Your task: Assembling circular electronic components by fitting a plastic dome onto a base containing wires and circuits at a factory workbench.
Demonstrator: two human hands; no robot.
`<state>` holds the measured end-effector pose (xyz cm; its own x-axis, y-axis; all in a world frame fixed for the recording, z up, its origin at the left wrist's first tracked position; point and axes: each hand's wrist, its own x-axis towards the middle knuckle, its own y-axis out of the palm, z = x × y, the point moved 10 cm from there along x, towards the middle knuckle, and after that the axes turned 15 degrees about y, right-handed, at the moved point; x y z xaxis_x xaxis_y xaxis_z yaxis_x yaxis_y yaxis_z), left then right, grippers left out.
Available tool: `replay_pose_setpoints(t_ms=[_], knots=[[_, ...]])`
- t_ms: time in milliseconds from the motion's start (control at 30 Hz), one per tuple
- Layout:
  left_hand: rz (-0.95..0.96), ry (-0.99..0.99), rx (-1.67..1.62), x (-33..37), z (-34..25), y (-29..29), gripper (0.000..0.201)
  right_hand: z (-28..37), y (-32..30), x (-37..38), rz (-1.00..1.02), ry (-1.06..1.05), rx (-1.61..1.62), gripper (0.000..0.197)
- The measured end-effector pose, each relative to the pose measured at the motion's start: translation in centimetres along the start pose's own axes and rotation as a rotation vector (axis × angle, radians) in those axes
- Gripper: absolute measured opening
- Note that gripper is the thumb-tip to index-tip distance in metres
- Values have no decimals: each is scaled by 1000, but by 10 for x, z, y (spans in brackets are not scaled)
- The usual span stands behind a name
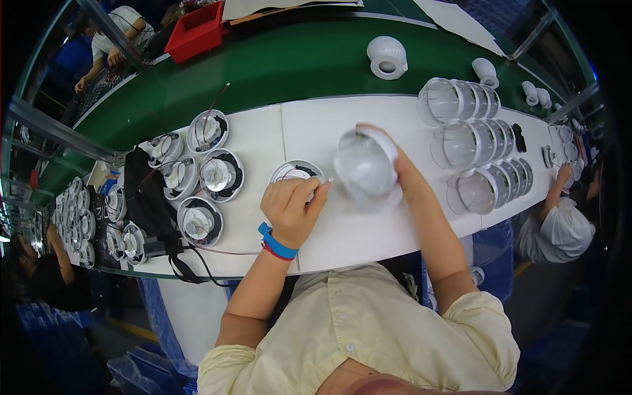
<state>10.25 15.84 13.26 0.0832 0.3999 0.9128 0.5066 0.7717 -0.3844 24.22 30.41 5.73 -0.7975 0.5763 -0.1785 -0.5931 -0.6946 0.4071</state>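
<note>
My right hand (406, 170) grips a clear dome cover with a white rim (366, 164), smeared by motion, above the white worktop. Close to its left, my left hand (293, 205) is closed in a pinch, with a tiny white tip (330, 179) showing at the fingers; what it belongs to is unclear. Just beyond this hand lies a round white lamp base (294, 168), partly hidden by it, with thin wires. Several similar lamp bases (219, 175) with white centres, black parts and thin wires are grouped farther left.
Three rows of nested clear covers (461, 143) lie on the right, beside a small black object (519, 138). White rounded housings (387, 58) stand on the green conveyor belt (289, 66), near a red bin (195, 31). A black bag (141, 191) lies left. Other people work at both sides.
</note>
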Motion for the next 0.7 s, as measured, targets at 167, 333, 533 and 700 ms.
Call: replay_pose_setpoints(t_ms=[167, 333, 533, 700], knots=[[44, -30, 61, 2, -2, 4, 19, -41, 36, -23, 29, 73, 11, 115], [105, -26, 111, 1, -6, 8, 15, -49, 46, -28, -30, 110, -18, 113], [148, -3, 110, 3, -4, 6, 16, -50, 47, -24, -32, 103, -59, 111], [139, 5, 121, 4, -5, 5, 17, -47, 48, -22, -35, 97, -87, 110]])
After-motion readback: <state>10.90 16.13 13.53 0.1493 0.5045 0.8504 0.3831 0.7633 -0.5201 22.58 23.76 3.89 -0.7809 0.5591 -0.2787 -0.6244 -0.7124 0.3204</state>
